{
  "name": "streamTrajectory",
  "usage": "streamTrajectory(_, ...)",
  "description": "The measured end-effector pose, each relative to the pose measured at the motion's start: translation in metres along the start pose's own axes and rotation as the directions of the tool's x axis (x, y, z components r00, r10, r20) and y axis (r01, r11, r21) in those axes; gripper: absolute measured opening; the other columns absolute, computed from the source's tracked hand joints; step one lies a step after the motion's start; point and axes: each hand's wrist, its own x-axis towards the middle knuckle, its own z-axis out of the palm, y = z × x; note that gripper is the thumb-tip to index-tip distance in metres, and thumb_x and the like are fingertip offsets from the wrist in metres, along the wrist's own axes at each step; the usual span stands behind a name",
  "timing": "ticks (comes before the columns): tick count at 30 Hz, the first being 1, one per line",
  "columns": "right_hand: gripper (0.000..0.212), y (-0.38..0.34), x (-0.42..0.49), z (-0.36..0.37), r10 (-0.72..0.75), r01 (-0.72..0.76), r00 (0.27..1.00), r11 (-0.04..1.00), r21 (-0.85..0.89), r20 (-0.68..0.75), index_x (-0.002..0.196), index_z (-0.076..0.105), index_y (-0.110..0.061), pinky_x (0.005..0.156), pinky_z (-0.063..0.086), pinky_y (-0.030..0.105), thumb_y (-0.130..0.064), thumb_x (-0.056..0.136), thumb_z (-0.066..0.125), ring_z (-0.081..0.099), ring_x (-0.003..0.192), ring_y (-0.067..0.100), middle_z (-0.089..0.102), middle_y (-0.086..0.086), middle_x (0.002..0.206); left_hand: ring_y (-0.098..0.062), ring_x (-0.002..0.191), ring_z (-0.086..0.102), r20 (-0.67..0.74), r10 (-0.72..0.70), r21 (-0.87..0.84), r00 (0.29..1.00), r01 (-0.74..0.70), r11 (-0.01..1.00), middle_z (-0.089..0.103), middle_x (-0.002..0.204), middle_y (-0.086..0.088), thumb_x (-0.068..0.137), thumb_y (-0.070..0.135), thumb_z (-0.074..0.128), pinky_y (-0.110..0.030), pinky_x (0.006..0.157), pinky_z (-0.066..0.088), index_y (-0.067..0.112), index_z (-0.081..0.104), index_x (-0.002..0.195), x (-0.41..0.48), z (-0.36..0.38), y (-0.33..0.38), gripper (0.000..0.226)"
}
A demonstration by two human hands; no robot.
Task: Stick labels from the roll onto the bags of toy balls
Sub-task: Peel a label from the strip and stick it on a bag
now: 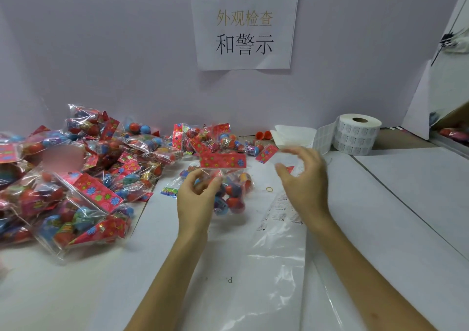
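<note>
My left hand [196, 198] pinches a clear bag of toy balls [229, 191] with a red flowered header card, holding it up over the middle of the table. My right hand [303, 178] hovers to the right of the bag, blurred, fingers loosely curved and apart; I cannot make out a label in it. The label roll [356, 135] stands at the back right, with a strip of labels [323, 138] hanging off its left side. Many more bags of balls [83, 178] lie heaped on the left.
A large clear plastic sheet [274, 254] with printed text lies under my right forearm. A rubber band [269, 189] lies beside the held bag. Folded white paper [291, 134] and two orange ball halves [262, 135] sit by the back wall, under a taped paper sign [245, 26].
</note>
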Motion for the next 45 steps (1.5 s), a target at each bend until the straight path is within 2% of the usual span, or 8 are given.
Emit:
streamTrajectory(7,0.09,0.012,0.009,-0.002,0.36,-0.378,0.925,0.901,0.213,0.119,0.156,0.028,-0.018,0.113,0.038,0.035,-0.004,0.083,0.078,0.039,0.142,0.019,0.029,0.004,0.156,-0.013,0.113,0.055,-0.069,-0.005,0.039,0.998,0.008,0.999,0.048,0.142,0.002,0.095,0.027,0.073,-0.019,0.076,0.049,0.027,0.035,0.152,0.005,-0.004,-0.005,0.068)
streamTrajectory(12,0.098,0.007,0.004,0.006,0.497,-0.531,0.846,0.754,0.387,0.193,0.159,0.018,-0.019,0.089,0.053,0.029,0.006,0.082,0.073,0.051,0.132,0.021,0.031,0.005,0.158,-0.019,0.137,0.045,-0.167,0.211,0.328,0.963,-0.148,0.933,0.045,0.153,0.001,0.09,0.016,0.077,-0.042,0.112,0.042,0.024,0.04,0.151,0.001,-0.004,-0.005,0.072)
streamTrajectory(16,0.069,0.005,0.001,0.008,0.543,-0.685,0.723,0.642,0.343,0.428,0.146,0.041,-0.013,0.098,0.055,0.048,0.0,0.086,0.073,0.066,0.111,0.029,0.058,0.007,0.134,-0.002,0.097,0.062,-0.01,0.335,0.278,0.942,-0.32,0.906,0.064,0.112,0.012,0.092,0.013,0.071,-0.026,0.08,0.055,0.029,0.063,0.109,-0.008,0.001,-0.003,0.025)
streamTrajectory(19,0.016,-0.004,-0.006,0.008,0.456,-0.726,0.584,0.664,0.18,0.672,0.11,0.068,-0.015,0.079,0.062,0.041,-0.01,0.094,0.067,0.075,0.087,0.026,0.075,0.014,0.109,0.005,0.083,0.062,0.107,0.338,0.279,0.935,-0.354,0.893,0.068,0.094,0.017,0.093,0.01,0.071,-0.014,0.064,0.052,0.032,0.065,0.094,-0.014,0.006,-0.004,0.023)
streamTrajectory(22,0.014,-0.008,-0.014,0.009,0.328,-0.668,0.49,0.737,0.106,0.808,0.107,0.073,-0.016,0.068,0.061,0.031,-0.016,0.097,0.063,0.077,0.088,0.022,0.078,0.007,0.1,0.006,0.083,0.062,0.147,0.317,0.298,0.937,-0.347,0.889,0.068,0.091,0.016,0.092,0.006,0.07,-0.01,0.063,0.051,0.032,0.065,0.09,-0.014,0.007,-0.004,0.026)
streamTrajectory(30,0.021,-0.006,-0.012,0.013,0.297,-0.587,0.664,0.775,0.233,0.687,0.097,0.072,0.001,0.09,0.058,0.047,0.002,0.082,0.058,0.071,0.092,0.031,0.073,0.022,0.101,-0.009,0.08,0.065,0.251,0.221,0.269,0.942,-0.287,0.919,0.071,0.093,0.008,0.082,-0.001,0.069,-0.014,0.066,0.052,0.023,0.068,0.095,-0.014,0.004,0.002,0.027)
streamTrajectory(34,0.023,-0.009,-0.01,0.01,0.247,-0.606,0.717,0.683,0.408,0.651,0.075,0.074,-0.011,0.073,0.058,0.033,-0.007,0.059,0.057,0.069,0.077,0.021,0.071,0.01,0.081,-0.008,0.092,0.062,0.359,0.256,0.286,0.897,-0.367,0.885,0.067,0.104,0.009,0.075,0.018,0.066,-0.017,0.072,0.048,0.026,0.067,0.102,-0.02,0.007,0.003,0.028)
streamTrajectory(45,0.03,-0.008,-0.011,0.006,0.169,-0.625,0.709,0.601,0.499,0.685,0.101,0.074,-0.003,0.084,0.059,0.041,-0.005,0.071,0.072,0.073,0.094,0.03,0.074,0.018,0.101,-0.011,0.102,0.062,0.375,0.464,0.269,0.803,-0.573,0.774,0.064,0.109,0.009,0.082,0.001,0.078,-0.018,0.075,0.048,0.023,0.066,0.106,-0.021,0.007,0.001,0.034)
